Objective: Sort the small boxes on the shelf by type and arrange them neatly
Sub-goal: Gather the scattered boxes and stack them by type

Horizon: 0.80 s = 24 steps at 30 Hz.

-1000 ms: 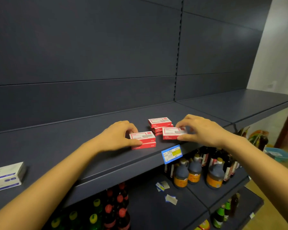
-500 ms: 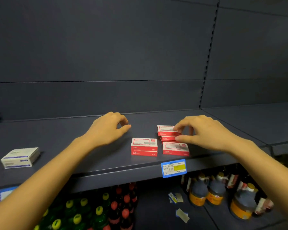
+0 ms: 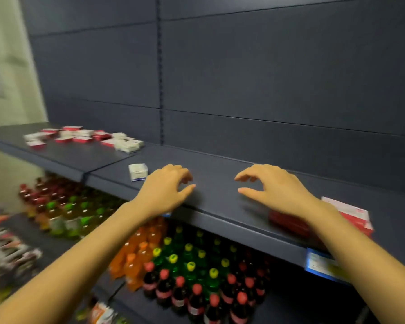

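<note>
Both hands hover empty over the dark shelf point(image 3: 220, 183). My left hand point(image 3: 166, 190) has loosely curled fingers and sits just right of a lone white box point(image 3: 138, 171). My right hand point(image 3: 274, 185) is spread, thumb and fingers apart, holding nothing. Red boxes point(image 3: 351, 213) lie stacked at the shelf's front right, partly behind my right forearm. Far left on the shelf lies a jumbled pile of red and white small boxes point(image 3: 82, 136).
Below the shelf stand rows of red-, green- and orange-capped bottles point(image 3: 192, 265). A blue and yellow price tag point(image 3: 320, 265) hangs on the shelf's front edge at right. Blurred packets lie at the lower left. A pale wall point(image 3: 7, 66) bounds the left.
Both hands let go of the red boxes and moved left along the shelf. The view swung left, bringing the white box and the far jumbled pile into sight.
</note>
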Tool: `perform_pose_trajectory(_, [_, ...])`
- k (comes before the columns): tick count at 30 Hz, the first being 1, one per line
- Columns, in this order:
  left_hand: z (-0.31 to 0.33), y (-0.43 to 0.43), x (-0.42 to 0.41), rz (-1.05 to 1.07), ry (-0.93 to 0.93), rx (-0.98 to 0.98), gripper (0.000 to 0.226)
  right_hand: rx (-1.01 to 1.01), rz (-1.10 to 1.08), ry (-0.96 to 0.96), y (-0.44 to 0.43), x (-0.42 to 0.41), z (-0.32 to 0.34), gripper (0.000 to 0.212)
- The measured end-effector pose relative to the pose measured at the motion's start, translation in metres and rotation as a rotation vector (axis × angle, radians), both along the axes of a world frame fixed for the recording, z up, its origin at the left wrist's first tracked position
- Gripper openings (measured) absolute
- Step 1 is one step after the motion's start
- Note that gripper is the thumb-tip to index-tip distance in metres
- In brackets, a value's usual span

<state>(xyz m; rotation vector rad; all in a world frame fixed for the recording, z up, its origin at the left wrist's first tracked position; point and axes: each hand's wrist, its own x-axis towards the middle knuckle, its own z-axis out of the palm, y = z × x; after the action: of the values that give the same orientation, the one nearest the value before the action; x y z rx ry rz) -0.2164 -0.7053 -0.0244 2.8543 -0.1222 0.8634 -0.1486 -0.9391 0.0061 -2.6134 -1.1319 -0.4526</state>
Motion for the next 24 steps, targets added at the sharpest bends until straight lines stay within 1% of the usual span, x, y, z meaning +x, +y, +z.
perform_pose_trajectory(2, [0.001, 0.028, -0.025, 0.095, 0.005, -0.012, 0.028, -0.016, 0.071, 0.007, 0.032, -0.001, -0.003, 0.027])
perform_pose_trajectory(6, [0.003, 0.082, -0.068, 0.267, 0.053, 0.031, 0.031, -0.036, 0.192, -0.011, 0.100, -0.009, -0.003, 0.030])
perform_pose_trajectory(11, [0.005, 0.148, -0.110, 0.380, 0.053, 0.002, 0.031, -0.085, 0.286, -0.052, 0.183, -0.025, 0.002, 0.034])
perform_pose_trajectory(16, [0.008, 0.223, -0.134, 0.414, 0.067, -0.012, 0.032, -0.085, 0.314, -0.046, 0.266, -0.037, 0.008, 0.033])
perform_pose_trajectory(19, [0.011, 0.270, -0.143, 0.436, 0.086, 0.023, 0.033, -0.084, 0.322, -0.023, 0.318, -0.046, 0.008, 0.034])
perform_pose_trajectory(24, [0.007, 0.344, -0.159, 0.440, 0.091, 0.028, 0.030, -0.050, 0.335, -0.003, 0.402, -0.058, -0.001, 0.034])
